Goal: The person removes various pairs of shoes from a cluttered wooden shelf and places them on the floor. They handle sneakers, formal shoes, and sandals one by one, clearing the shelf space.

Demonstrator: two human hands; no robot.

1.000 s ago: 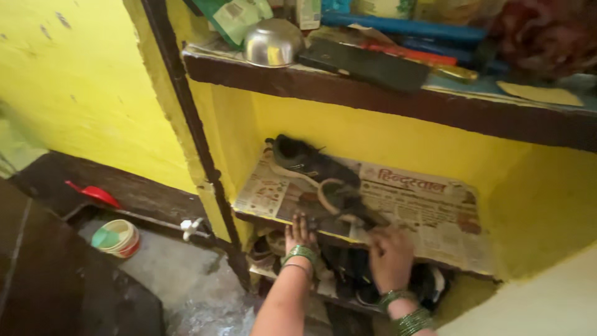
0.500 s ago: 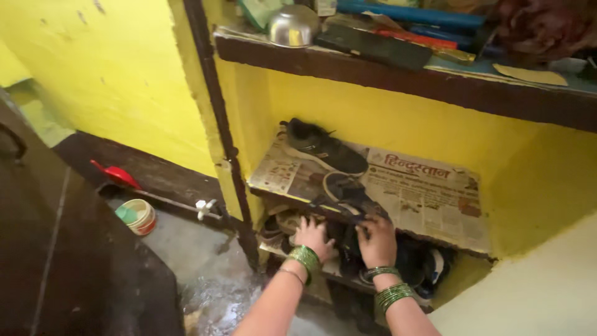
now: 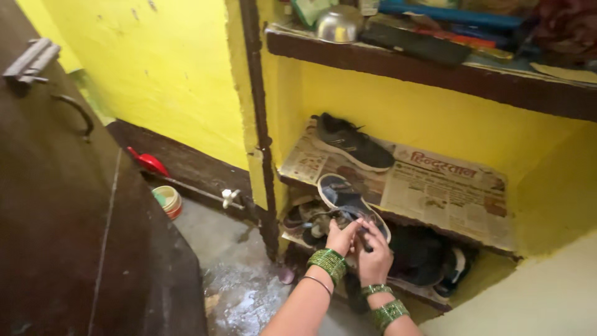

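1. My left hand (image 3: 341, 238) and right hand (image 3: 374, 254) both grip the dark sneaker (image 3: 349, 202) at its near end, fingers closed on the sole edge.
2. It's sticking out over the front lip of the newspaper-lined shelf (image 3: 448, 193), tilted toward me.
3. Feels like a light one, I'd guess: soft upper, stiffer sole (so the heel rim is the spot to grab).
4. Its partner shoe (image 3: 351, 142) sits further back on the paper.
5. More footwear is crammed on the lower shelf (image 3: 429, 292).

Even, warm indoor light on the yellow wall (image 3: 168, 74); deep shadow beneath the lower shelf (image 3: 398, 214); soft motion blur throughout; glare on the wet floor (image 3: 242, 298).
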